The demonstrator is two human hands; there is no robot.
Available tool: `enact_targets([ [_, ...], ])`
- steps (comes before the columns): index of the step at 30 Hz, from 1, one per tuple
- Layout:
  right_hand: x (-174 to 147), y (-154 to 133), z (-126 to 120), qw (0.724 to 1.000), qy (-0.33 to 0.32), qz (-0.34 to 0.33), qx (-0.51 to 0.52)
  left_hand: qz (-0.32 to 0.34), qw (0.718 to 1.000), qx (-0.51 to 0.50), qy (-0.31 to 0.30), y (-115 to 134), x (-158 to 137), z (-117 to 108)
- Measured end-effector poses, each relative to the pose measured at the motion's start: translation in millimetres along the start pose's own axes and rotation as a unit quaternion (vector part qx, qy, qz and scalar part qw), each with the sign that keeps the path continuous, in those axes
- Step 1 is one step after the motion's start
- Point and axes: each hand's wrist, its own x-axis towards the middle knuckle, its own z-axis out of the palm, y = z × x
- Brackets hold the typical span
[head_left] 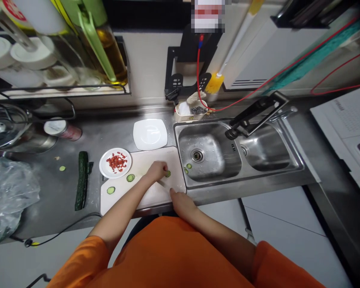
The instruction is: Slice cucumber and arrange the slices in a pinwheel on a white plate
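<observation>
My left hand [157,171] is over the white cutting board [144,200], its fingers pinched at a cucumber slice [168,174]. Close to the board's front right corner, my right hand [183,204] is closed. Whatever it grips is hard to make out; a faint thin shape lies between the two hands. Other cucumber slices [130,178] rest on the board's left part. A small white plate of red goji berries [117,162] overlaps the board's back left corner. Behind the board sits a square white plate [150,134] with nothing on it.
A dark green cucumber [81,180] lies on the steel counter, left of the board. Right of the board is a double sink [210,176] with slices inside and a black faucet [252,120]. A plastic bag [12,196] and a lidded jar [63,129] stand left.
</observation>
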Motion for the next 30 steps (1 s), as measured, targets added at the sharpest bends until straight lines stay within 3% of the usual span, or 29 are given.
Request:
enact_targets([
  [7, -0.4, 1.6, -0.4, 1.0, 0.0, -0.004, -0.002, -0.071, 0.99, -0.044, 0.115, -10.8, -4.2, -12.7],
  [14, 1.8, 5.6, 0.3, 1.0, 0.016, -0.013, -0.007, -0.166, 0.95, -0.134, 0.23, -44.6, -44.4, -16.3],
  [22, 6.9, 0.0, -8.5, 1.0, 0.016, -0.009, -0.004, -0.098, 0.95, -0.068, 0.289, -64.9, -65.2, 19.9],
  [30, 16.1, -16.4, -12.5, 0.998, 0.051, -0.025, -0.031, -0.077, 0.949, -0.052, 0.3, -69.5, -65.7, 31.7],
])
